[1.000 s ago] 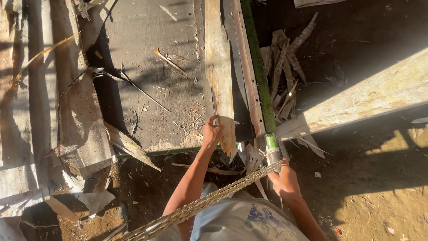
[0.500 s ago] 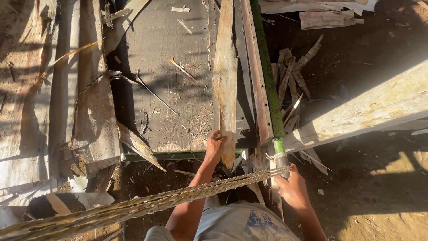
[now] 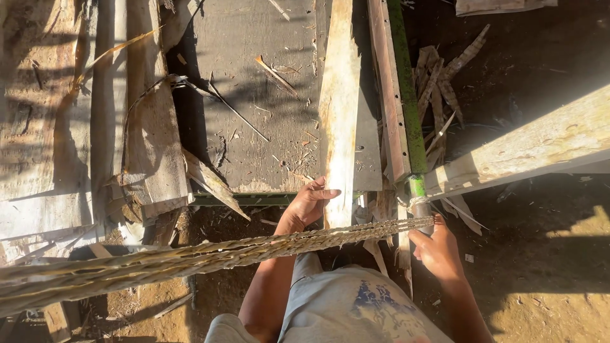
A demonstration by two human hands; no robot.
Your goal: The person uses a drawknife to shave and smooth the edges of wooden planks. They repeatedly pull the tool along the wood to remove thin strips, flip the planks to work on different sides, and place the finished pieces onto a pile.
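Observation:
My left hand (image 3: pixel 309 203) grips the near end of a pale wooden plank (image 3: pixel 338 108) that lies lengthwise over a grey board (image 3: pixel 254 76). My right hand (image 3: pixel 434 249) is closed around the lower end of a green bamboo pole (image 3: pixel 406 101), where a braided fibre rope (image 3: pixel 210 254) is tied on. The rope stretches from the pole leftward across my body to the left edge of the view. A brown slat (image 3: pixel 389 95) lies between the plank and the pole.
Weathered planks and torn bark strips (image 3: pixel 146 146) pile up at the left. A thick pale beam (image 3: pixel 534 149) slants across the right. Split wood scraps (image 3: pixel 438 82) lie on dark ground behind it. Sunlit dirt (image 3: pixel 546 292) is at the lower right.
The view has tilted so the rope now crosses the whole frame to the left. My left hand has slid slightly lower on the plank end. My right hand stays on the pole.

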